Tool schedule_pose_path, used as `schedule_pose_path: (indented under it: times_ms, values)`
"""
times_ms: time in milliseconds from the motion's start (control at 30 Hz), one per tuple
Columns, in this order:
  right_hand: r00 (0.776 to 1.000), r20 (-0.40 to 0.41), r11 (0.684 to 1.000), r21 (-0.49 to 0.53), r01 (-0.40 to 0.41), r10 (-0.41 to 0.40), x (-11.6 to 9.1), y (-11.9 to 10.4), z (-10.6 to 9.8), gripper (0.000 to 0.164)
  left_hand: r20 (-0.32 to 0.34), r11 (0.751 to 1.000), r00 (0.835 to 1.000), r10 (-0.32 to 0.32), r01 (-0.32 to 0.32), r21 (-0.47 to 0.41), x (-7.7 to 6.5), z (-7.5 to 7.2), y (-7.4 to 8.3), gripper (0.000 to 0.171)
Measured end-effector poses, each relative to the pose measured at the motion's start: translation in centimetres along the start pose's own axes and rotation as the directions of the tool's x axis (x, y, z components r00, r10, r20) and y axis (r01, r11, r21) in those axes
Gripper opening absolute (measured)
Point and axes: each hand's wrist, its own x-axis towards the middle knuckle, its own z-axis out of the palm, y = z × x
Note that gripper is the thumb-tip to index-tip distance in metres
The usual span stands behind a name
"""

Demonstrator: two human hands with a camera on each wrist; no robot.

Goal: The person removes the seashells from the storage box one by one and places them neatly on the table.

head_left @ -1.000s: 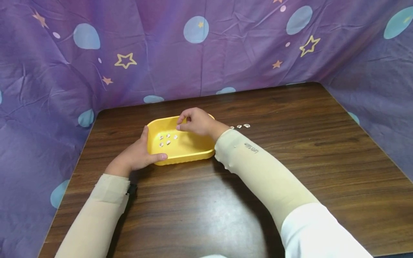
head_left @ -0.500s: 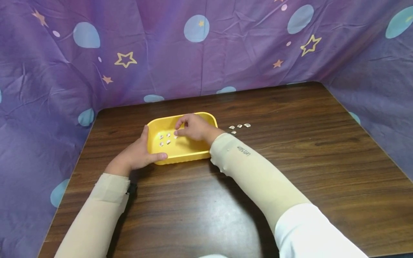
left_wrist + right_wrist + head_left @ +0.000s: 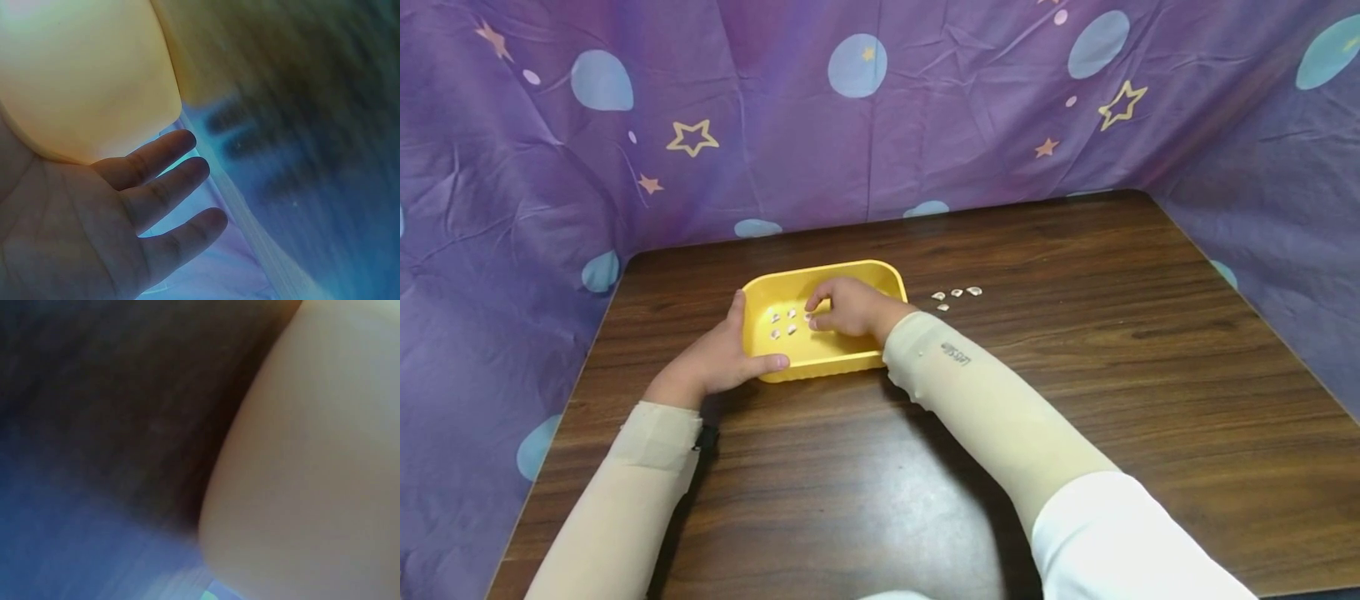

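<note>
While the bare left hand [image 3: 718,354] steadies the yellow rectangular plastic-looking tray [image 3: 831,366] from eight o'clock, fingers spread, small white shell-like pieces [image 3: 792,314] lie inside toward nine, probably light, stiff and slippery, best pinched edgewise; whether the right hand [image 3: 853,307], toward three, pinches one, I cannot tell; four loose white pieces [image 3: 957,292] dot the surface [image 3: 1112,375] beyond two.

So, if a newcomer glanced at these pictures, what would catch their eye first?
Probably the bright yellow tray, toward the far left of the brown table, with the left hand against its left end and the right hand inside it. Next, the small pale pieces in the tray's left part and four similar pieces on the table to its right. Behind everything hangs a star-printed purple backdrop.
</note>
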Motion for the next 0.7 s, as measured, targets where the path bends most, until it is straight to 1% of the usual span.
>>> schedule_pose_path:
  times_ms: [100,300,467,700]
  values:
    - [1.000,0.024,1.000,-0.025,-0.012,0.013,0.00,0.02,0.05,0.032,0.002,1.000,1.000,0.003,-0.003,-0.003,0.00,0.02,0.03,0.140]
    - [0.999,0.038,0.998,-0.055,-0.035,0.037,-0.02,0.00,0.08,0.035,0.001,1.000,1.000,0.005,-0.005,-0.003,0.01,0.04,0.04,0.140]
    - [0.997,0.064,0.996,-0.074,-0.049,0.054,0.19,0.00,0.21,0.040,-0.001,1.000,1.000,-0.001,0.001,-0.004,-0.04,0.06,-0.01,0.140]
    - [0.995,0.083,0.992,-0.116,-0.050,0.059,0.37,0.06,0.32,0.044,0.002,1.000,1.000,-0.006,0.006,0.012,-0.07,0.05,0.06,0.138]
